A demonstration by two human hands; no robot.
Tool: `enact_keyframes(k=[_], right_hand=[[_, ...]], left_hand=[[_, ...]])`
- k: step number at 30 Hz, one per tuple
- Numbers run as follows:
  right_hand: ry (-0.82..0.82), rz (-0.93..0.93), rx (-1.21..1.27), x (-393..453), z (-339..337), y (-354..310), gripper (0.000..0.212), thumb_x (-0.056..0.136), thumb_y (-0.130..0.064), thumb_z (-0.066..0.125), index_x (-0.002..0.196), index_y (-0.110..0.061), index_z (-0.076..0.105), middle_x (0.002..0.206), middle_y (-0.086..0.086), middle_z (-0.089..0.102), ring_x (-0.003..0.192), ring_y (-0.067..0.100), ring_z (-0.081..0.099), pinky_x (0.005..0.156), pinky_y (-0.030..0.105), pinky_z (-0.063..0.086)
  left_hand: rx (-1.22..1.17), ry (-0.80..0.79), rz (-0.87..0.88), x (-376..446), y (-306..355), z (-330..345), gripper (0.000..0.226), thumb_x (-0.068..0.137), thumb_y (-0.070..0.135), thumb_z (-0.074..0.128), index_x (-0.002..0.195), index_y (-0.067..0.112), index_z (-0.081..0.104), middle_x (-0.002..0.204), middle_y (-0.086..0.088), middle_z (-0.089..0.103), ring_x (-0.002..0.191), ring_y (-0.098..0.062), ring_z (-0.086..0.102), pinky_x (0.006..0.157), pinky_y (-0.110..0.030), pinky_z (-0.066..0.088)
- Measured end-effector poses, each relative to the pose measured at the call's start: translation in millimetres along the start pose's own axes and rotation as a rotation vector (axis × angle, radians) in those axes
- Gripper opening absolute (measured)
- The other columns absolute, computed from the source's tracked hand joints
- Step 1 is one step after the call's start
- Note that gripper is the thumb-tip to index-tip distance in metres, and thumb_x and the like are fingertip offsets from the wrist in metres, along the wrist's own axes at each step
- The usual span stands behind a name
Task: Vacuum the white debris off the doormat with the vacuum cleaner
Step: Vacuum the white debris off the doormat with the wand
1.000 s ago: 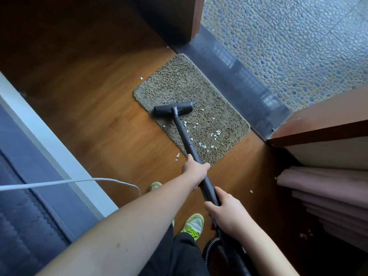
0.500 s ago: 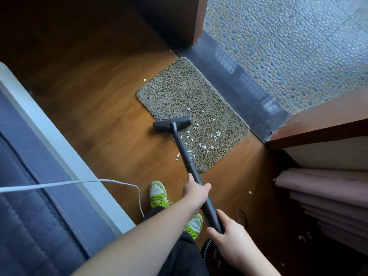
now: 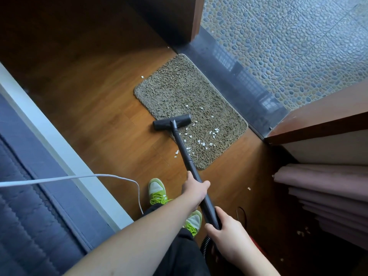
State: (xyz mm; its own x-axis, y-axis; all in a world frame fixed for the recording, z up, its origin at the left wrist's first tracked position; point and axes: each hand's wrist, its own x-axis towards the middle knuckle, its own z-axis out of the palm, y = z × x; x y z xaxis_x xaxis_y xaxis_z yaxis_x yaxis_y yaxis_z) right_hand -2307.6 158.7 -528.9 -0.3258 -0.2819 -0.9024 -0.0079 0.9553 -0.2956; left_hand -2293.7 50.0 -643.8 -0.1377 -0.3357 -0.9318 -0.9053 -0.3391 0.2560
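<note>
While I watched remotely, both hands were curled around the vacuum cleaner's black wand (image 3: pixel 185 154): the left hand (image 3: pixel 194 189) higher up the tube, the right hand (image 3: pixel 229 234) lower, near the ribbed hose. The nozzle head (image 3: pixel 172 122) straddled the doormat's (image 3: pixel 179 90) left edge, half on the wooden floor (image 3: pixel 95 116). White debris (image 3: pixel 203 136) lay scattered over the doormat's near half, by the wand.

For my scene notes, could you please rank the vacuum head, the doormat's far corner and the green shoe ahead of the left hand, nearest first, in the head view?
From the left hand:
1. Green shoe, just to its left.
2. Vacuum head, up the wand, straddling the doormat's left edge.
3. Doormat's far corner, by the dark threshold.
</note>
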Motion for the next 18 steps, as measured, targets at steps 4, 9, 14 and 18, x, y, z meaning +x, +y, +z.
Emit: enact_keyframes(k=[4, 9, 14, 18], right_hand=[[0.001, -0.008, 0.011, 2, -4, -3, 0.020, 0.094, -0.031, 0.053, 0.108, -0.033, 0.038, 0.090, 0.004, 0.067, 0.064, 0.015, 0.065, 0.059, 0.023, 0.054], [-0.006, -0.017, 0.049, 3, -9, -9, 0.020, 0.093, -0.028, 0.053, 0.109, -0.033, 0.042, 0.089, 0.010, 0.069, 0.053, 0.010, 0.060, 0.054, 0.023, 0.053], [-0.007, -0.022, 0.049, 4, -13, -15, 0.019, 0.095, -0.027, 0.053, 0.105, -0.033, 0.038, 0.094, 0.009, 0.069, 0.056, 0.011, 0.062, 0.057, 0.025, 0.055], [-0.016, -0.018, 0.039, 5, -15, -18, 0.023, 0.097, -0.029, 0.052, 0.109, -0.034, 0.034, 0.094, 0.003, 0.067, 0.059, 0.010, 0.063, 0.059, 0.022, 0.055]], left_hand=[[0.013, -0.003, 0.003, 3, 3, 0, 0.083, 0.090, 0.034, 0.057, 0.158, 0.025, 0.009, 0.145, -0.009, 0.046, 0.120, -0.029, 0.054, 0.098, -0.039, 0.049], [0.036, -0.002, 0.009, 7, 9, -3, 0.082, 0.092, 0.033, 0.056, 0.158, 0.023, 0.008, 0.143, -0.009, 0.048, 0.118, -0.029, 0.055, 0.095, -0.037, 0.050], [0.055, -0.001, 0.001, 9, 14, -5, 0.082, 0.092, 0.033, 0.056, 0.158, 0.023, 0.008, 0.143, -0.010, 0.048, 0.118, -0.030, 0.056, 0.096, -0.038, 0.051], [0.074, -0.003, -0.007, 11, 16, -6, 0.082, 0.092, 0.033, 0.055, 0.158, 0.023, 0.007, 0.143, -0.010, 0.048, 0.118, -0.029, 0.056, 0.096, -0.039, 0.051]])
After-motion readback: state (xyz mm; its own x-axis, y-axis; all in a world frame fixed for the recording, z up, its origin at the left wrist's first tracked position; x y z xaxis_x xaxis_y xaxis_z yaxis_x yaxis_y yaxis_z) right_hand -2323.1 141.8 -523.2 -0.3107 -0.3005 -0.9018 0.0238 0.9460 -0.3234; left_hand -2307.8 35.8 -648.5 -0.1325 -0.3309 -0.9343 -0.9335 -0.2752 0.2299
